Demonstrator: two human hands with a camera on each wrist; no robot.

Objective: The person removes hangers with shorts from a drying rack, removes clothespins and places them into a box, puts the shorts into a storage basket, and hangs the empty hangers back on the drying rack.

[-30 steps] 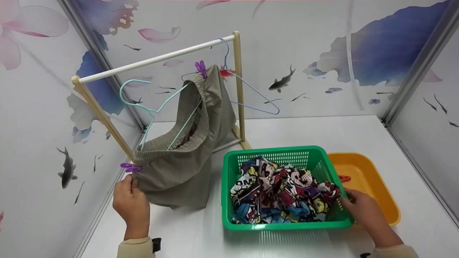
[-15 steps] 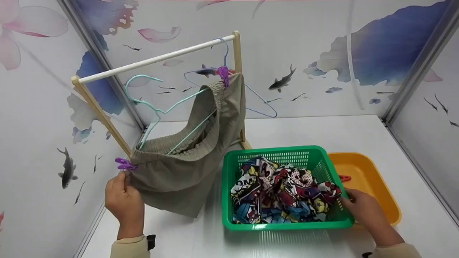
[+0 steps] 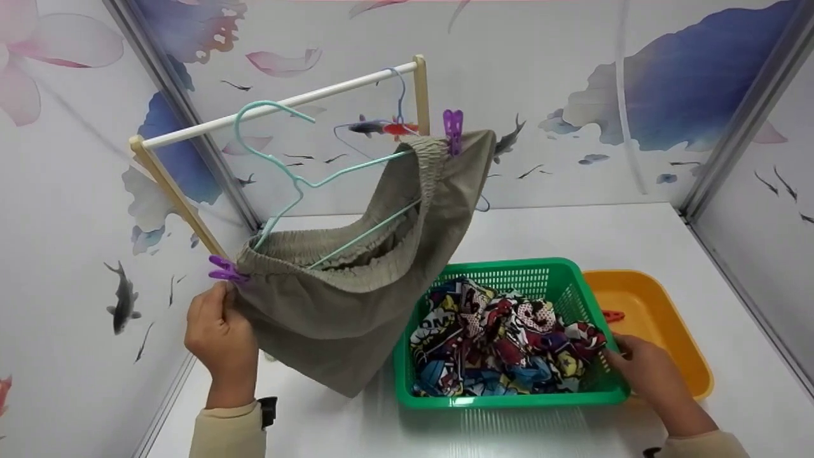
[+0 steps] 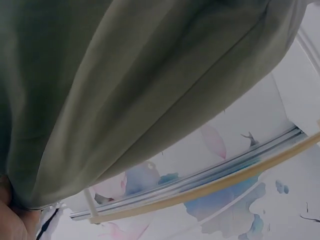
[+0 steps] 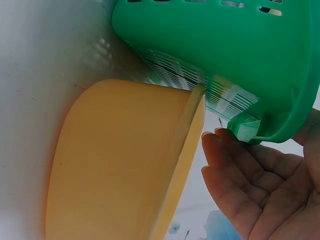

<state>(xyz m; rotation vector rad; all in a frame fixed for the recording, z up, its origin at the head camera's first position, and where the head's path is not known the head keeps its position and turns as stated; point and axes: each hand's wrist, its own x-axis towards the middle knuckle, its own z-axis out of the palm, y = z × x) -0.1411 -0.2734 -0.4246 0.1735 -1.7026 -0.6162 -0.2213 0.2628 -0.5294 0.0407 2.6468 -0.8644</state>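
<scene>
My left hand (image 3: 222, 337) pinches the left side of olive-brown shorts (image 3: 331, 331) with an elastic waistband, just below a purple clothespin (image 3: 227, 270). A mint-green hanger (image 3: 297, 181) sits inside the waistband, its hook bare and in front of the rack's bar. Another purple clothespin (image 3: 453, 130) clips the right side. In the left wrist view the shorts (image 4: 150, 90) cover most of the hand. My right hand (image 3: 652, 378) is at the right rim of a green basket (image 3: 509, 401), thumb over the rim and fingers loosely bent outside it. Patterned cloth (image 3: 502, 337) lies bunched in the basket.
A wooden rack with a white bar (image 3: 191, 129) stands at the back left, carrying a blue hanger (image 3: 402, 95). An orange tray (image 3: 636, 286) with a red clothespin (image 3: 612, 316) sits right of the basket on the white table. Printed walls enclose the table.
The left hand has raised the shorts and hanger. They have swung right, and their right end now stands in front of the rack's right post. The right hand has stayed at the basket.
</scene>
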